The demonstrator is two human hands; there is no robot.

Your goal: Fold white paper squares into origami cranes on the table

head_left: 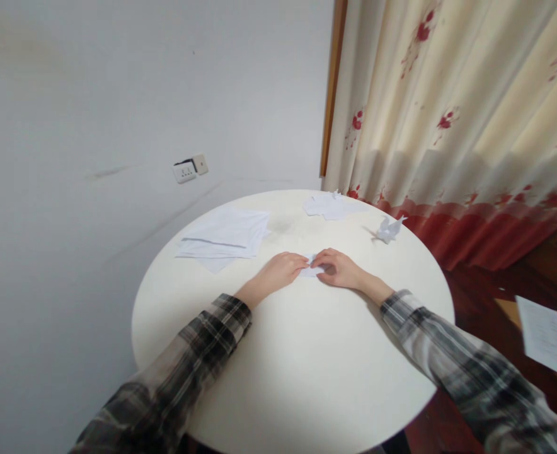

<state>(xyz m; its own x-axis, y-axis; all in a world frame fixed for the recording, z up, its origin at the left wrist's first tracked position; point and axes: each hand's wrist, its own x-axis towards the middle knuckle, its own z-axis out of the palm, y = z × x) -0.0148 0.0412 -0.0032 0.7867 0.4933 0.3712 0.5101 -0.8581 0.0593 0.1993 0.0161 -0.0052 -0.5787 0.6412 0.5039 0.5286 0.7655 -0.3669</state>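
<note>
A small folded piece of white paper [310, 272] lies flat on the round white table [302, 353], between my two hands. My left hand [285, 268] reaches in from the left, fingers together, their tips pressed on the paper's left edge. From the other side my right hand [339, 268] bends its fingers and thumb about the paper's right part. Fingers cover much of the sheet, so its exact folds cannot be made out.
At the table's left lies a stack of white paper sheets [226, 230]. More paper pieces [330, 207] lie at the far edge. A folded paper figure [389, 229] stands at the right. Beyond are a wall socket [184, 172], a curtain [448, 126] and written sheets [552, 337] below right.
</note>
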